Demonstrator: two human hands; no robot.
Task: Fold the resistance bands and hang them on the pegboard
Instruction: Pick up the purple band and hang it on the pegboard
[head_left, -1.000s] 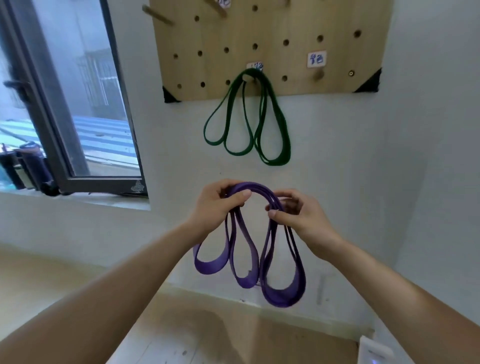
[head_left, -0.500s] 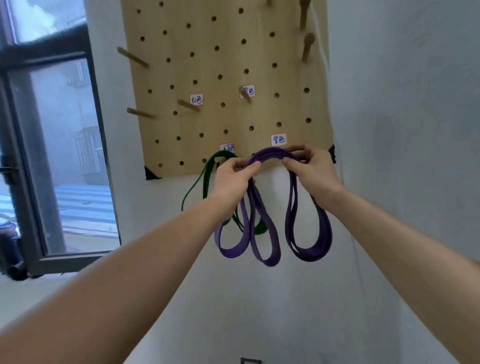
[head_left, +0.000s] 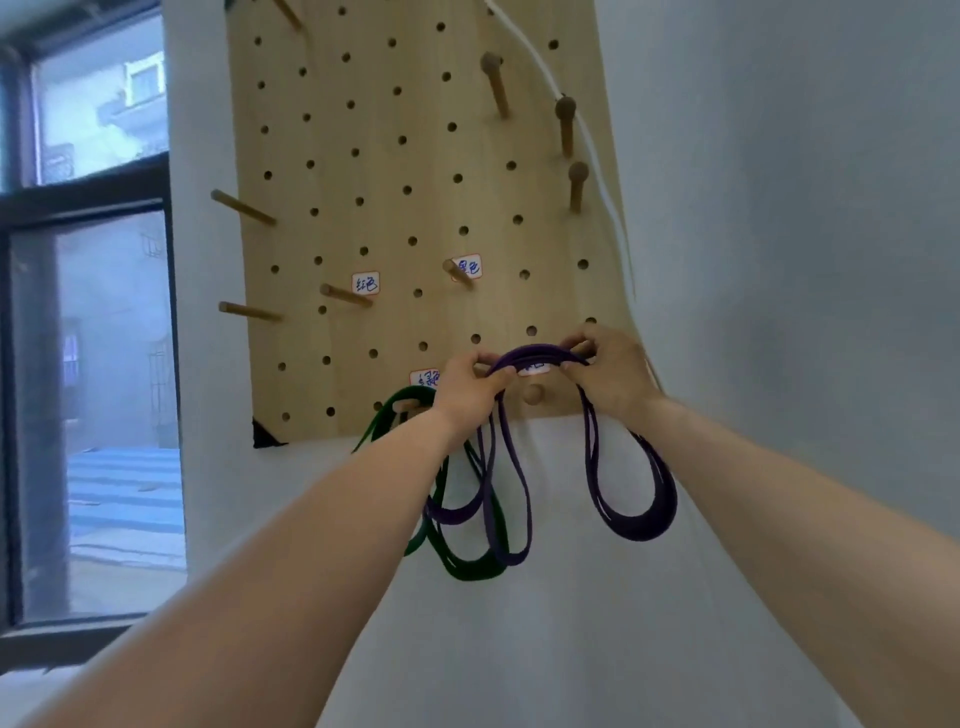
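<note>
At lower centre my left grip (head_left: 467, 389) and right grip (head_left: 610, 374) pinched the folded purple band (head_left: 636, 525), spreading its top just above the peg (head_left: 533, 393) so I could loop it on.

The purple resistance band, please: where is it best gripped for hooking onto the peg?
Pinch the purple resistance band at both ends of its top arc, from the front, as the left hand and right hand do; the free middle arches above the peg.
</note>
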